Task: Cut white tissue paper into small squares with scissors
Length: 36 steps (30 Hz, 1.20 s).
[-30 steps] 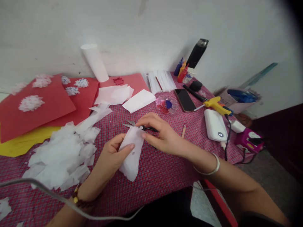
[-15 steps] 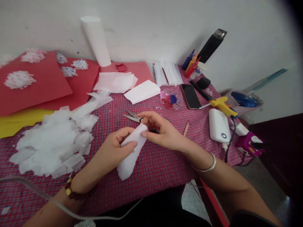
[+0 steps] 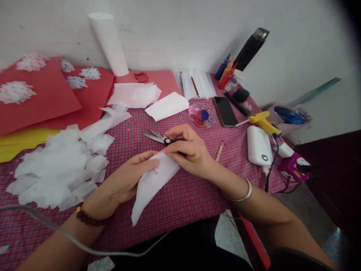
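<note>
A thin white paper sheet (image 3: 153, 182) slants down between my two hands. My left hand (image 3: 132, 175) grips its upper left part, thumb on top. The fingertips of my right hand (image 3: 188, 150) pinch its top corner. Just behind my right hand lie scissors (image 3: 156, 138) with blades apart, their handles partly hidden by my fingers. A pile of white paper pieces (image 3: 59, 165) is left of my left hand. Further back rests a folded white sheet (image 3: 167, 106).
Red sheets (image 3: 56, 101) with paper puffs are at the back left, near a white roll (image 3: 109, 45). Toward the right are a paint palette (image 3: 201, 114), phone (image 3: 225, 111), glue gun (image 3: 263, 121), power bank (image 3: 258, 146) and black bottle (image 3: 251, 49). A cable (image 3: 64, 237) crosses the lower left.
The paper between my hands has turned and now shows a wider face, its lower end further left. My right fingers have closed on its top corner. The view has shifted slightly.
</note>
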{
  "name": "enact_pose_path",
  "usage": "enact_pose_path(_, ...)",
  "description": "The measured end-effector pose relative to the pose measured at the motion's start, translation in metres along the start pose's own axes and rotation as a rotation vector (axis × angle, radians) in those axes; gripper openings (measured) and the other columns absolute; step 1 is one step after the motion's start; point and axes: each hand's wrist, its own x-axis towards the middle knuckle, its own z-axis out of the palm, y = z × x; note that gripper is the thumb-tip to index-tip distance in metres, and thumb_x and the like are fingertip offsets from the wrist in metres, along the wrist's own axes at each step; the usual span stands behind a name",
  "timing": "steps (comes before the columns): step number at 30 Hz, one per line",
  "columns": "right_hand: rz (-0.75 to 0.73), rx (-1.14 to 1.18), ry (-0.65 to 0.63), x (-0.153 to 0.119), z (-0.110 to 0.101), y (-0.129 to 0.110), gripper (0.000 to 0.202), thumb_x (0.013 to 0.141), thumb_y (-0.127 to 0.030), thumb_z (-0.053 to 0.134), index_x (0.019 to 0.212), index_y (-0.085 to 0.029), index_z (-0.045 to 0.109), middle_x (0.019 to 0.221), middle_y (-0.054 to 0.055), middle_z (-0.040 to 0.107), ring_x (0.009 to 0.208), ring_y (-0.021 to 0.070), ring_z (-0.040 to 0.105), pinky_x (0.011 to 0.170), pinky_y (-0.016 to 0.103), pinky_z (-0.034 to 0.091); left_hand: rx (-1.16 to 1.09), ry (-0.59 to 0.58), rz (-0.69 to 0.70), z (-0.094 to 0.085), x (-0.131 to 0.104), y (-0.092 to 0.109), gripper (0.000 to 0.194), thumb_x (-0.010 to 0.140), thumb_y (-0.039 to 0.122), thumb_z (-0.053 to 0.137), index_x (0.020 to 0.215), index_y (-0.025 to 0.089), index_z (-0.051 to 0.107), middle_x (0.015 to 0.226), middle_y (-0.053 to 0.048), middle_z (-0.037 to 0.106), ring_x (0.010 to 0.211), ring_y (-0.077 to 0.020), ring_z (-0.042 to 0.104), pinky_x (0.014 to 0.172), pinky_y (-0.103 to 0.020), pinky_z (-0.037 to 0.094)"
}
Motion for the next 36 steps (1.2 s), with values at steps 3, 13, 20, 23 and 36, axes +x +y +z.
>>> enact_pose_path(3, -0.058, -0.004, -0.015, -0.001, 0.000, -0.005, 0.012, 0.093, -0.021, 0.056, 0.086, -0.024, 0.065, 0.108, 0.005, 0.063, 0.102, 0.0188, 0.058, 0.090, 0.039, 0.047, -0.042, 0.079, 0.137, 0.000, 0.004, -0.001, 0.028, 0.067, 0.018, 0.077, 0.094, 0.019, 0.071, 0.080, -0.002, 0.071, 0.061, -0.0120, 0.061, 0.055, -0.021, 0.047)
enact_pose_path(13, 0.517, 0.381, 0.105, 0.002, 0.003, 0.004, 0.012, 0.091, -0.031, 0.051, 0.085, -0.022, 0.047, 0.064, -0.006, 0.038, 0.054, 0.0094, 0.035, 0.049, 0.024, 0.029, 0.946, 0.633, 1.105, -0.028, -0.011, 0.022, 0.076, 0.075, 0.020, 0.076, 0.145, 0.020, 0.046, 0.151, -0.009, 0.043, 0.141, -0.0298, 0.034, 0.119, -0.040, 0.022)
enact_pose_path(20, 0.440, 0.567, -0.213, 0.001, -0.009, -0.009, 0.013, 0.090, -0.032, 0.054, 0.085, -0.022, 0.047, 0.066, -0.005, 0.043, 0.054, 0.0086, 0.037, 0.049, 0.022, 0.029, 0.837, 0.158, 0.885, -0.008, -0.007, 0.020, 0.053, 0.056, 0.020, 0.086, 0.106, 0.026, 0.071, 0.140, -0.007, 0.055, 0.140, -0.0361, 0.035, 0.117, -0.051, 0.025)
enact_pose_path(23, 0.430, 0.593, -0.254, -0.001, -0.015, -0.012, 0.013, 0.089, -0.032, 0.055, 0.085, -0.022, 0.048, 0.069, -0.004, 0.047, 0.056, 0.0092, 0.040, 0.050, 0.023, 0.031, 0.855, 0.051, 0.787, -0.005, -0.006, 0.020, 0.025, 0.056, 0.015, 0.082, 0.078, 0.024, 0.073, 0.121, -0.008, 0.066, 0.132, -0.0351, 0.044, 0.112, -0.049, 0.032)
enact_pose_path(36, 0.709, 0.931, -0.145, 0.001, -0.015, 0.007, 0.050, 0.080, -0.064, 0.061, 0.100, -0.018, 0.060, 0.074, -0.001, 0.055, 0.057, 0.0093, 0.048, 0.047, 0.021, 0.037, 0.265, 0.055, 0.254, -0.030, -0.015, 0.027, 0.023, 0.063, 0.035, 0.083, 0.064, 0.021, 0.064, 0.051, 0.001, 0.058, 0.039, -0.0116, 0.049, 0.036, -0.021, 0.035)
